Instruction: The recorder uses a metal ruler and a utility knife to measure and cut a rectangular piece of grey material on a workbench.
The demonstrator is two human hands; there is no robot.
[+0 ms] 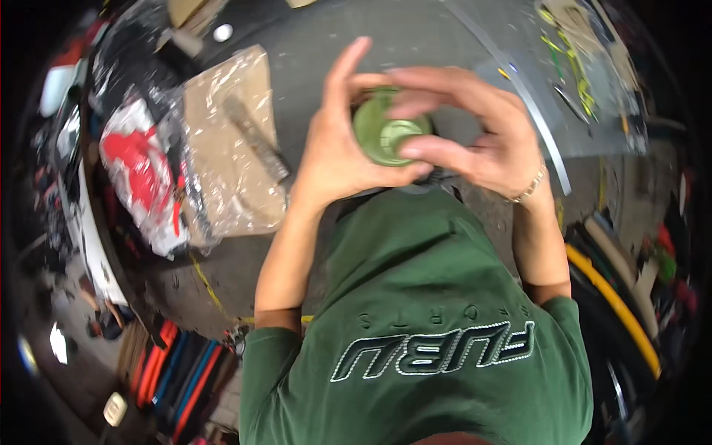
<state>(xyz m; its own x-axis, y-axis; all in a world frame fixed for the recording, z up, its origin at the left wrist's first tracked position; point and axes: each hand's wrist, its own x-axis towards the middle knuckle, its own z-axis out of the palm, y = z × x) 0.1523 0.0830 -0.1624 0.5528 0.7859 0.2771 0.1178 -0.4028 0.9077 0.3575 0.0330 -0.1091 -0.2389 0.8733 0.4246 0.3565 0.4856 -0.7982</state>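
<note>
Seen from above, a round green bottle [368,132] is held upright in front of my chest, over the near edge of the dark work table. My left hand [330,152] wraps round its side, with one finger pointing up and away. On top, the thumb of my right hand [498,133] touches the green lid [396,134], while its other fingers arch over the far side. Those fingertips are smeared by motion. The bottle's lower body is hidden under the lid and my hands.
Left on the table lie a clear plastic bag over brown sheet material [211,111], a long worn strip [256,137] and a red-and-white wrapped packet [144,174]. A pale straightedge [547,137] and yellow-green cords [578,70] lie right. Coloured material stands stacked [174,378] lower left.
</note>
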